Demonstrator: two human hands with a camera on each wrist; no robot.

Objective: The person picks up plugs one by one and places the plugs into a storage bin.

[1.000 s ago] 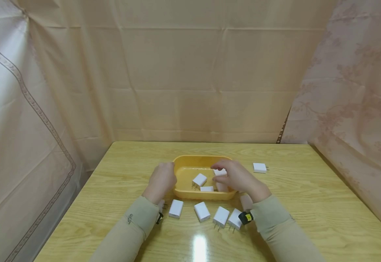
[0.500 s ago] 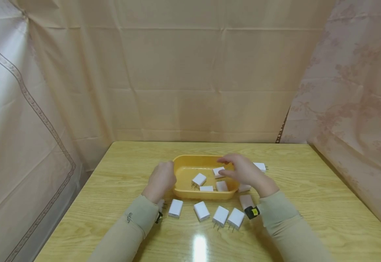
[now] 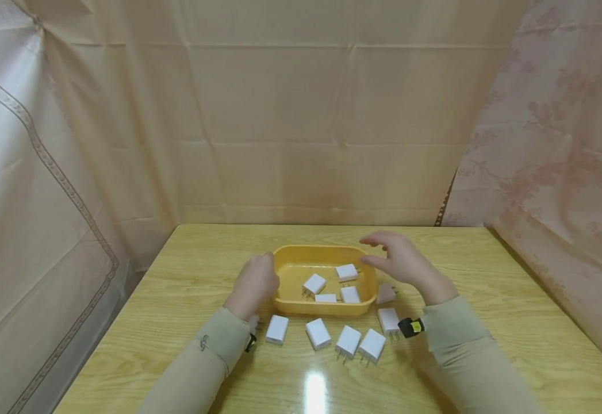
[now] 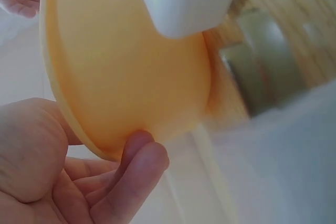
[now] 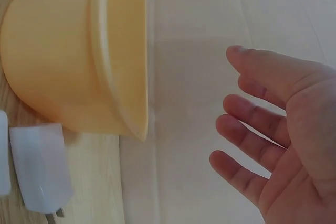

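The left hand [image 3: 252, 283] grips the rim of the yellow basin [image 3: 323, 309] at the end on its own side, thumb and fingers closed over the edge. The right hand [image 3: 403, 261] hovers by the basin's other end, thumb and fingers well parted and loosely bent, with nothing in its grasp.

Between the hands, four white plug adapters lie in the basin: one [image 3: 346, 272] just left of the right thumb, another [image 3: 349, 295] nearer the person, a third [image 3: 325, 298] by the near wall and a fourth [image 3: 314, 284] nearest the left hand.

On the wooden table [image 3: 176, 299], two more adapters [image 3: 385, 294] [image 3: 388, 321] lie below the right hand, four [image 3: 277, 329] between the wrists, and one, partly hidden, beside the left wrist
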